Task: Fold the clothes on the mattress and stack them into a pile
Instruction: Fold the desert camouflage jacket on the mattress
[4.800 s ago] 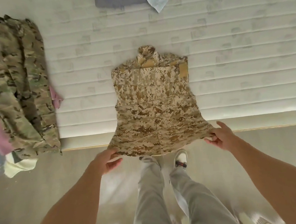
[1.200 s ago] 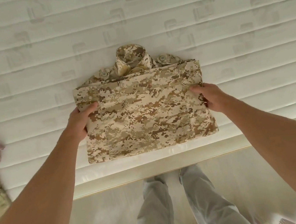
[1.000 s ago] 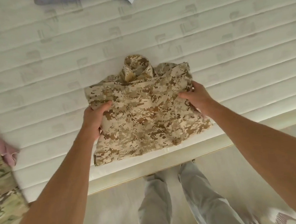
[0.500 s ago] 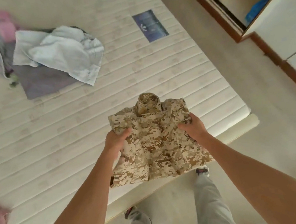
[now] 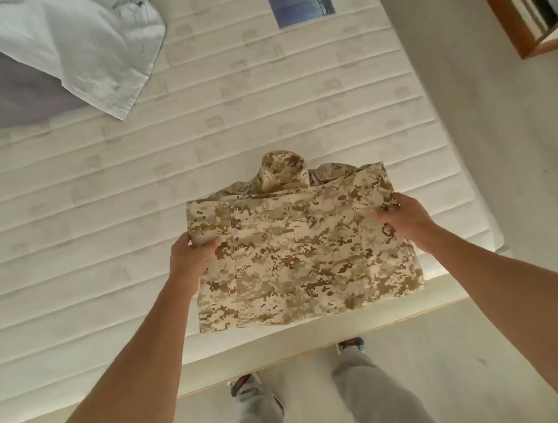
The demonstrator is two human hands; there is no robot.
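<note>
Near the mattress [image 5: 63, 206] edge, the folded desert-camouflage shirt [image 5: 302, 250] lies collar away from the person, its left side pinched by the left hand [image 5: 191, 258] and its right side by the right hand [image 5: 405, 217], fingers curled around the cloth.

The pale blue garment [image 5: 74, 43] and purple cloth [image 5: 7, 98] run off the top-left edge, and both hands' fingers hide beneath the camouflage shirt [image 5: 302, 253]
</note>
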